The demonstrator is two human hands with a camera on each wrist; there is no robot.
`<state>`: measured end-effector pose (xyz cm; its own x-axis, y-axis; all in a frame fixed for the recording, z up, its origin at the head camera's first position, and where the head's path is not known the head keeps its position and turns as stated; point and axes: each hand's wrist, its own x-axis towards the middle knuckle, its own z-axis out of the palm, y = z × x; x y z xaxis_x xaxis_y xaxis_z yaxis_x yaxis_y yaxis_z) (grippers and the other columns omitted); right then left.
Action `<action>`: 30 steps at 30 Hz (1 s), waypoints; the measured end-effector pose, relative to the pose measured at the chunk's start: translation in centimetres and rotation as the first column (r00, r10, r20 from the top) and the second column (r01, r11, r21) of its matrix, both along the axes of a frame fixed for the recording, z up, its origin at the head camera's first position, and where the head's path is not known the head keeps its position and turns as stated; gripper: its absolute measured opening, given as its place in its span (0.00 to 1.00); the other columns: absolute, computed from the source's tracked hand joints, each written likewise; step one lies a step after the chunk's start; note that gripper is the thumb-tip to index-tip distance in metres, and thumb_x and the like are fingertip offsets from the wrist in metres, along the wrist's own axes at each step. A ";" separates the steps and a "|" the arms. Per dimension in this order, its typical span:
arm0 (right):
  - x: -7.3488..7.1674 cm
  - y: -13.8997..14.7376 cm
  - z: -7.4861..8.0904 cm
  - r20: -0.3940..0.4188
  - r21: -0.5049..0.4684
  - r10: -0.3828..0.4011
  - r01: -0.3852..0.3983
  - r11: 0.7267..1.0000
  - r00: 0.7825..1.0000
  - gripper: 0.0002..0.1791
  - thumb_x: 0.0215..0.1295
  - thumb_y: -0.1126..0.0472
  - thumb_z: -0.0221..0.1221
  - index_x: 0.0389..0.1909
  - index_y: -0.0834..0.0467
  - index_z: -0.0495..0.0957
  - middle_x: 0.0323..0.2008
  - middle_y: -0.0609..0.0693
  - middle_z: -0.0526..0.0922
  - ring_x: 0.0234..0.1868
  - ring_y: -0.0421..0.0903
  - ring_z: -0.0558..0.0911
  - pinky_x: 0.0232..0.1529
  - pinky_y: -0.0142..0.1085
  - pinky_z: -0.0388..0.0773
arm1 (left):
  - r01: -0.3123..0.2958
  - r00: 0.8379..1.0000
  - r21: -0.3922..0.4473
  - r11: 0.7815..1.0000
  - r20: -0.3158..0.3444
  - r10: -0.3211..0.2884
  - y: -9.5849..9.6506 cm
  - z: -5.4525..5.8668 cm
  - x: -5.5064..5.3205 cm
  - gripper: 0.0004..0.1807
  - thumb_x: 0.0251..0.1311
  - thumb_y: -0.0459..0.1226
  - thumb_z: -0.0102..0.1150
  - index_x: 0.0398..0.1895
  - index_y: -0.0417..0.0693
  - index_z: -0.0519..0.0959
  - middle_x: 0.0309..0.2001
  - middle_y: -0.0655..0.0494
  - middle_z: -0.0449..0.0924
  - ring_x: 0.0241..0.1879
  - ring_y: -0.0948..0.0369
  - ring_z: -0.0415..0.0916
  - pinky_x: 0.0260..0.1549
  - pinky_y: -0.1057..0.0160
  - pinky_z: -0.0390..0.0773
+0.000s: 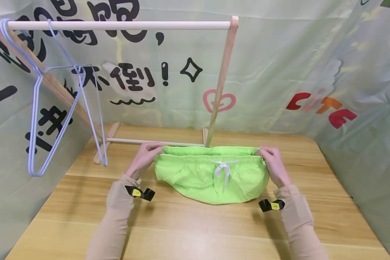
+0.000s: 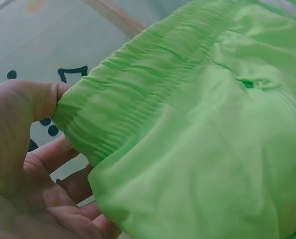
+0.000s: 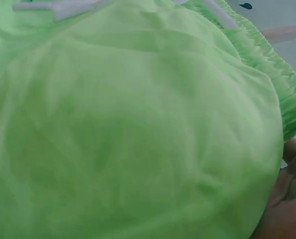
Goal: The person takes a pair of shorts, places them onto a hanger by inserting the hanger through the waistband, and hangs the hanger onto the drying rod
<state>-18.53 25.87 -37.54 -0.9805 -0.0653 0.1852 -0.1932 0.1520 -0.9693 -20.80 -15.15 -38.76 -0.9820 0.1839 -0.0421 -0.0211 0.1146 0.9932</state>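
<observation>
Bright green shorts (image 1: 195, 177) with a gathered elastic waistband and a white drawstring bow (image 1: 223, 168) are held up by both hands in the head view. My left hand (image 1: 145, 159) pinches the waistband at its left end; in the left wrist view the thumb lies on the gathered band (image 2: 123, 94) with fingers behind it. At the opposite end my right hand (image 1: 274, 164) grips the waistband, its fingertips partly hidden by the cloth. The waist opening faces up, and the body of the shorts hangs toward the table. In the right wrist view, green cloth (image 3: 138, 129) covers most of the hand.
A wooden rack with a white top rail (image 1: 117, 25) stands at the back left. Pale blue hangers (image 1: 35, 119) hang from the rail's left end. The wooden table (image 1: 188, 231) lies below, with a printed cloth backdrop (image 1: 266, 65) around it.
</observation>
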 end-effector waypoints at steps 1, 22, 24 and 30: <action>0.0 -0.1 -0.2 0.007 -0.015 -0.001 0.001 1.000 1.000 0.19 0.63 0.74 0.47 0.19 0.55 0.78 0.20 0.39 0.77 0.25 0.36 0.74 0.30 0.29 0.75 | 0.011 1.000 0.029 1.000 0.018 -0.012 -0.1 -0.2 0.1 0.20 0.61 0.29 0.53 0.56 0.30 0.79 0.44 0.59 0.85 0.33 0.67 0.75 0.33 0.72 0.75; 0.4 -1.9 -2.1 0.094 0.035 -0.107 0.105 0.994 0.990 0.19 0.69 0.68 0.47 0.22 0.53 0.81 0.23 0.36 0.79 0.34 0.36 0.76 0.47 0.29 0.72 | -0.031 0.999 -0.104 0.994 -0.028 0.028 0.7 -2.7 0.7 0.17 0.67 0.35 0.55 0.55 0.38 0.81 0.53 0.47 0.84 0.49 0.63 0.76 0.57 0.60 0.70; 0.5 -2.1 -2.1 0.075 0.027 -0.118 0.116 0.993 0.990 0.19 0.68 0.69 0.48 0.21 0.54 0.81 0.22 0.37 0.79 0.32 0.36 0.77 0.45 0.30 0.73 | -0.019 0.999 -0.136 0.991 -0.044 0.013 0.8 -2.8 0.8 0.17 0.68 0.36 0.55 0.56 0.39 0.80 0.53 0.45 0.83 0.48 0.62 0.77 0.55 0.60 0.72; 0.7 -2.6 -1.9 0.012 0.021 -0.125 0.125 0.992 0.992 0.20 0.69 0.69 0.48 0.17 0.57 0.77 0.18 0.38 0.76 0.27 0.36 0.73 0.39 0.30 0.73 | -0.017 0.994 -0.239 0.971 -0.106 -0.009 1.1 -2.6 1.2 0.18 0.69 0.40 0.57 0.60 0.46 0.78 0.60 0.44 0.79 0.50 0.54 0.77 0.48 0.61 0.75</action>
<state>-17.85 23.32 -39.42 -0.9836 0.0541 0.1721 -0.1587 0.1937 -0.9681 -19.61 -14.09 -41.38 -0.9839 0.1775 0.0194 0.0815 0.3497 0.9333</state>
